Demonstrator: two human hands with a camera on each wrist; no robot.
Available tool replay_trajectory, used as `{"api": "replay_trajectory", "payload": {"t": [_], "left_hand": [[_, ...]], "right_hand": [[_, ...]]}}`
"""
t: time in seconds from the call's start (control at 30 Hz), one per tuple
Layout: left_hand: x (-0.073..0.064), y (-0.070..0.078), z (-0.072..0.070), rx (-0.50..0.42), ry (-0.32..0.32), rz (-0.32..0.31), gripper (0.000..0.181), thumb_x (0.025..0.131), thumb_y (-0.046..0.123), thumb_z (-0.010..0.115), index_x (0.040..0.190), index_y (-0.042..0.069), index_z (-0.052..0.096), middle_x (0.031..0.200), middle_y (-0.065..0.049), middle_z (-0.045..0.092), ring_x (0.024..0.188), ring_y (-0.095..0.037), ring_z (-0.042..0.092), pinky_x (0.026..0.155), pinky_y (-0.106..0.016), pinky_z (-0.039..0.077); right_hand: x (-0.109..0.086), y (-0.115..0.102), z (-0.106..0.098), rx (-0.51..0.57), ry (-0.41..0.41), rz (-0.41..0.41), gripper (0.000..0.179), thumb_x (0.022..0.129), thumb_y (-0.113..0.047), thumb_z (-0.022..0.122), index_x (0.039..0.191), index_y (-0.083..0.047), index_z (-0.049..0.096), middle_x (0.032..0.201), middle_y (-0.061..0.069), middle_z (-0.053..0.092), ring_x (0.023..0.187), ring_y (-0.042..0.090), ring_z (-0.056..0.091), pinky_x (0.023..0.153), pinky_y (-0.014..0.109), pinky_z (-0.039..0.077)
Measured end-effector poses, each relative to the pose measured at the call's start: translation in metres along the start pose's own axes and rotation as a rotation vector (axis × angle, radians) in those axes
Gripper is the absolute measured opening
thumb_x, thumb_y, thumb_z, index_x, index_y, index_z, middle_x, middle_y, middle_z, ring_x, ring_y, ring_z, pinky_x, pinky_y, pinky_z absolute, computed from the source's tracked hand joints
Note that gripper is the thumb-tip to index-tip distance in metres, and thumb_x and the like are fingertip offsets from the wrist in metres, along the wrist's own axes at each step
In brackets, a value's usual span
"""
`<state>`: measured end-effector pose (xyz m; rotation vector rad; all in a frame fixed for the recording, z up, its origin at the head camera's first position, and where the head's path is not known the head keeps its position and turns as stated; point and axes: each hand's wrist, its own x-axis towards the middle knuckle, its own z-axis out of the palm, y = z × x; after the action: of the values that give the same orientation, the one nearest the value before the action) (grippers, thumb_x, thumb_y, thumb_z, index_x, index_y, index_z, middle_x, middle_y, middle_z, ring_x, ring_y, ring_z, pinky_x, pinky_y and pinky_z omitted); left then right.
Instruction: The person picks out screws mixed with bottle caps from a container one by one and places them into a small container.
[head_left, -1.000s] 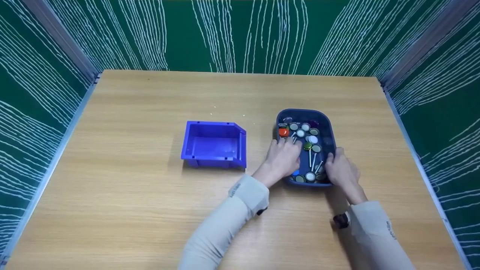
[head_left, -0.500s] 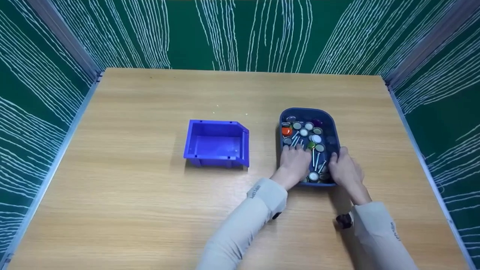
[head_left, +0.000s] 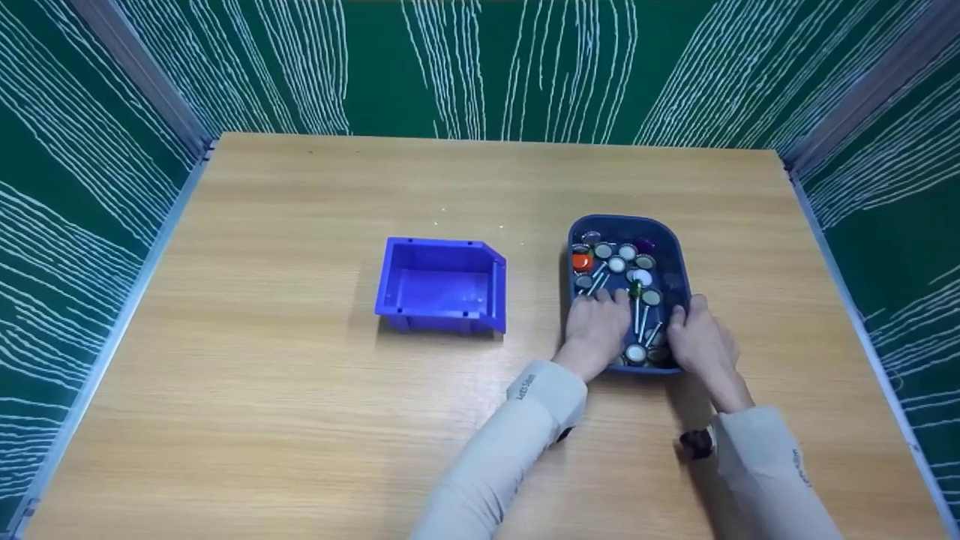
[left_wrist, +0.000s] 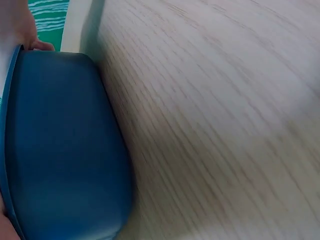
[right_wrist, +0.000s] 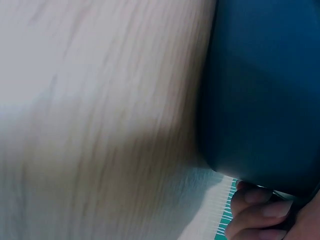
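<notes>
Bottle caps and screws lie in a dark blue tub (head_left: pixel 682 259) on the wooden table. Down inside its near left part reaches my left hand (head_left: pixel 598 326), knuckles up; its fingertips are hidden among the contents, and I cannot tell what they hold. My right hand (head_left: pixel 703 341) grips the tub's right rim, thumb over the edge, and the right wrist view has curled fingers (right_wrist: pixel 257 212) at the tub wall (right_wrist: pixel 260 100). Several silvery screws (head_left: pixel 642 319) lie between the hands. Around them are a white cap (head_left: pixel 635 353), a green cap (head_left: pixel 636 287) and an orange cap (head_left: pixel 582 262).
A blue-violet bin (head_left: pixel 442 289) with a cut-away right side stands left of the tub, its floor bare. Small white specks (head_left: pixel 501 226) dot the table (head_left: pixel 262 337) behind it. Green walls with white streaks (head_left: pixel 382 67) close off the back and both sides.
My left hand has shifted right and toward the tub's near end, uncovering screws on the left. The green cap now looks tilted. My right hand keeps its place on the rim.
</notes>
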<state>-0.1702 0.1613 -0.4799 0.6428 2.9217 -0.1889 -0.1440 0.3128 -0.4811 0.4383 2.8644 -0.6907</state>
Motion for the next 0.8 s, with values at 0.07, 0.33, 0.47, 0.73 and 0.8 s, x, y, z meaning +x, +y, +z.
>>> {"api": "replay_trajectory", "payload": {"t": [0.07,0.33,0.47,0.73,0.8], "left_hand": [[0.0013,0.0005,-0.0002,0.013,-0.038,-0.014,0.055,0.092,0.048,0.061,0.137,0.022,0.045,0.12,0.004,0.065,0.103,-0.009,0.064,0.088,-0.024,0.048],[0.0022,0.0028,-0.0017,-0.024,-0.082,-0.029,0.039,0.092,0.049,0.059,0.123,0.024,0.058,0.111,0.014,0.07,0.098,-0.005,0.066,0.086,-0.024,0.047],[0.0011,0.0031,-0.0009,-0.042,-0.037,-0.03,0.028,0.092,0.046,0.06,0.11,0.025,0.062,0.104,0.013,0.071,0.091,-0.005,0.068,0.073,-0.024,0.05],[-0.0006,0.0009,-0.0008,-0.122,0.074,-0.03,0.014,0.095,0.028,0.06,0.107,0.023,0.067,0.1,0.009,0.074,0.087,-0.008,0.07,0.069,-0.026,0.057],[-0.0006,0.001,-0.0004,-0.117,0.079,-0.029,0.015,0.095,0.027,0.061,0.106,0.025,0.07,0.1,0.009,0.074,0.086,-0.008,0.07,0.067,-0.026,0.056]], "right_hand": [[0.0002,-0.0008,-0.0002,0.002,-0.004,0.0,0.048,0.105,-0.036,0.023,0.125,0.004,0.04,0.105,0.031,0.058,0.09,0.043,0.057,0.064,0.044,0.039],[-0.0012,-0.0007,-0.0003,0.0,0.001,0.001,0.048,0.105,-0.035,0.023,0.126,0.005,0.039,0.108,0.033,0.058,0.091,0.045,0.059,0.063,0.046,0.04],[-0.0014,-0.0007,-0.0007,0.006,0.001,0.002,0.048,0.105,-0.036,0.023,0.127,0.005,0.039,0.108,0.033,0.058,0.091,0.044,0.058,0.063,0.045,0.04],[-0.0012,-0.001,-0.0003,0.001,-0.007,0.014,0.049,0.105,-0.036,0.022,0.129,0.005,0.038,0.111,0.033,0.057,0.094,0.045,0.058,0.065,0.046,0.04],[-0.0013,-0.0011,0.0004,0.002,-0.007,0.017,0.049,0.105,-0.036,0.022,0.128,0.004,0.038,0.11,0.032,0.057,0.094,0.044,0.058,0.065,0.045,0.04]]}}
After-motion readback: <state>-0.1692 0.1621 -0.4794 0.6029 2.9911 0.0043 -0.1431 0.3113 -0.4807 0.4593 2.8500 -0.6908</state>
